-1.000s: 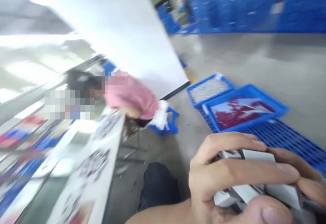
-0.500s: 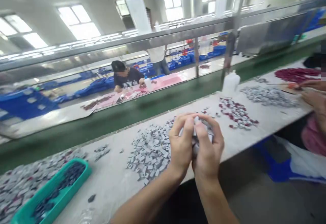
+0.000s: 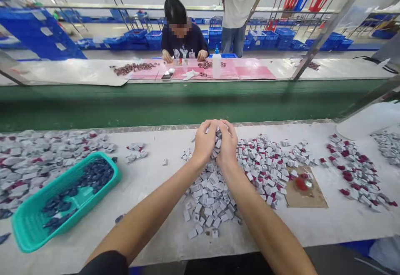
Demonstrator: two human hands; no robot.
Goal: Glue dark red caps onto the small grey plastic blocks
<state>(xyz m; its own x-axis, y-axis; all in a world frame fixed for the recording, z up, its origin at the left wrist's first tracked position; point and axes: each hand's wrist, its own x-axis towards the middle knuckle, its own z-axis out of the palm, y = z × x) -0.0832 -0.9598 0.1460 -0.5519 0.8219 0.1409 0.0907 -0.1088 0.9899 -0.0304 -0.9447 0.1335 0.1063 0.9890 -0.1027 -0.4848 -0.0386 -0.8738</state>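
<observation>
My left hand (image 3: 205,141) and my right hand (image 3: 227,143) are cupped together around a bunch of small white pieces (image 3: 218,139), some of which show between the palms. Both hands are at the far end of a pile of white block-like pieces (image 3: 211,196) on the pale tabletop. Just right of my right hand lies a heap of white and dark-red pieces (image 3: 261,162).
A teal basket (image 3: 67,227) with dark blue pieces stands at the left, beside a large white-and-red heap (image 3: 37,154). Brown cardboard (image 3: 304,198) bears a red round item. A green strip (image 3: 156,104) runs behind; beyond it a person (image 3: 184,37) sits and another stands.
The view has turned and levelled to face the bench squarely. My hands, still cupped together around white pieces, are now over the far part of the white pile.
</observation>
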